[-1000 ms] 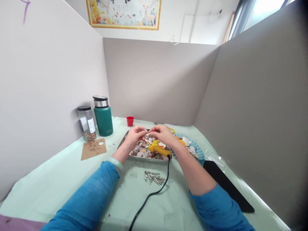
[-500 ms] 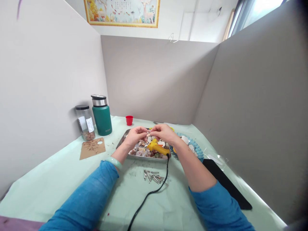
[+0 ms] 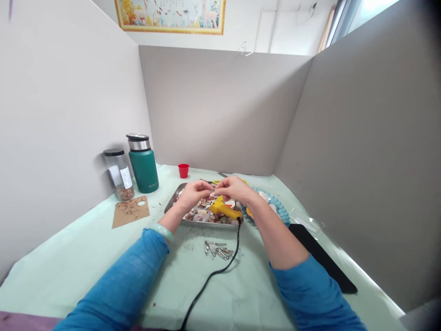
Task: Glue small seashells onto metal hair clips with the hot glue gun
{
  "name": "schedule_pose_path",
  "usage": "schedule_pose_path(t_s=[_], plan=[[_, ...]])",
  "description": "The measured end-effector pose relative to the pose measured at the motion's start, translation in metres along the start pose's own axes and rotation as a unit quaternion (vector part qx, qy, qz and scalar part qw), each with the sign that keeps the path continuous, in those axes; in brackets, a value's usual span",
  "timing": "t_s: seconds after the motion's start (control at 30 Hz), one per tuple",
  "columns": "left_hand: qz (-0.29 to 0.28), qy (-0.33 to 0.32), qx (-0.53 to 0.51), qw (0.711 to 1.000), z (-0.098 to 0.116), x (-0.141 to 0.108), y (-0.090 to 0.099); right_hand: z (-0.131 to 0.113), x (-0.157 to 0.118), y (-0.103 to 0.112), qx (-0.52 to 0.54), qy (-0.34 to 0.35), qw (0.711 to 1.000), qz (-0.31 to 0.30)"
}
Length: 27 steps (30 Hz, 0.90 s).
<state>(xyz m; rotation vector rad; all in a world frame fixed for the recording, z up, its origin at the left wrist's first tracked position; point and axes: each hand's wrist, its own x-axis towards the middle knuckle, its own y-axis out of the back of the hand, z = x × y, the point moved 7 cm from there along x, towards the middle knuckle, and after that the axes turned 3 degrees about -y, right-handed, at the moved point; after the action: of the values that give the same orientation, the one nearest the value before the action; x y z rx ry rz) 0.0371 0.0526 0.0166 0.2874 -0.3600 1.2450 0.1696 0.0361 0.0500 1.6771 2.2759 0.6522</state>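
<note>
Both hands meet above a metal tray (image 3: 203,224) that holds many small shells (image 3: 202,215). My left hand (image 3: 195,194) is closed in a pinch, thumb against fingers. Close beside it on the right, my right hand (image 3: 234,189) pinches too, the fingertips of both almost touching. A small pale piece shows between the fingertips; its kind is too small to make out. Just below my right hand, a yellow glue gun (image 3: 225,210) rests on the shells in the tray, its black cord (image 3: 210,276) running toward me.
Metal hair clips (image 3: 219,250) lie in front of the tray. Right of it are a blue plate (image 3: 283,212) with white pieces and a black mat (image 3: 324,257). Leftward stand a green bottle (image 3: 144,170), a clear jar (image 3: 119,177), a brown card (image 3: 131,211) and a red cup (image 3: 183,171).
The whole view has shifted slightly, so things appear a little up and left. Both hands keep their pinch over the tray, with hardly any movement.
</note>
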Motion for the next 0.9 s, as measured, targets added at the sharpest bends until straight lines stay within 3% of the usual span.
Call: schedule_pose_path(t_s=[0.3,0.63,0.9], plan=[[-0.022,-0.006,0.054,0.998,0.002,-0.0008,-0.004,0.0061,0.001,0.0007,-0.032,-0.019,0.999,-0.024],[-0.036,0.006,0.045,0.998,0.0013,-0.0013,-0.0088,0.0053,-0.0029,-0.0004,-0.048,-0.042,0.997,-0.038],[-0.003,0.037,-0.012,0.999,-0.002,-0.0013,-0.0052,0.01,0.003,-0.0006,-0.042,-0.03,0.998,-0.034]])
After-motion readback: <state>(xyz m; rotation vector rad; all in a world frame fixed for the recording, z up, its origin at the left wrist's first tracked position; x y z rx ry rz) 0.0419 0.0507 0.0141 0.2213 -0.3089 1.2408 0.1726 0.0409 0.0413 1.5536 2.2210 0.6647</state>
